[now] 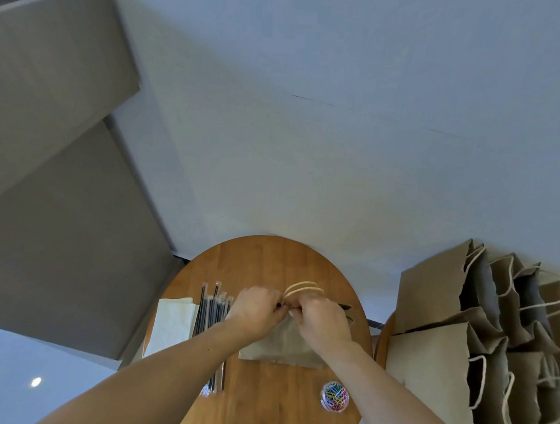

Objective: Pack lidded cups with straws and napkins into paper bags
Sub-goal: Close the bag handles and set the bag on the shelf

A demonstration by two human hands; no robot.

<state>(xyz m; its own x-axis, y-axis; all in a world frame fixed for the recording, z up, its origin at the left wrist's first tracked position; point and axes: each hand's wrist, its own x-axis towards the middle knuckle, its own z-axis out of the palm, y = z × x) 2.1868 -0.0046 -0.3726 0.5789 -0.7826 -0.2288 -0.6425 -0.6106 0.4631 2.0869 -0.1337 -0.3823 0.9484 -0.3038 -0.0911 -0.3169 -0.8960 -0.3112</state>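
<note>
Two bare forearms (171, 365) come up from the six o'clock edge and meet over a round wooden tabletop (269, 260). On it the left hand (256, 312) and right hand (322, 322) sit knuckle to knuckle, fingers curled tight, both pinching the top edge of a brown paper bag (283, 346). That bag lies at the tabletop's centre, bottom fold toward six o'clock, its pale handles (303, 287) arching out past the knuckles at twelve. Bare wood is left at twelve o'clock, between the handles and the rim near the pale wall (308, 148), and again at six, below the bag. At nine o'clock of the bag wrapped dark straws (212, 312) lie in a row running twelve to six, and beyond them pale napkins (173, 326) reach the nine o'clock rim. A clear tub of coloured paper clips (334, 396) sits near the rim at five o'clock. Standing bags (433, 368) with cord handles crowd the three o'clock side, off this tabletop and cut by the frame edge; only a sliver of wood shows beneath them. Both hands cover the bag's mouth, so what exactly lies between the fingertips cannot be told. A dark patch beside the right hand is unclear, and the left forearm hides part of the straws.
</note>
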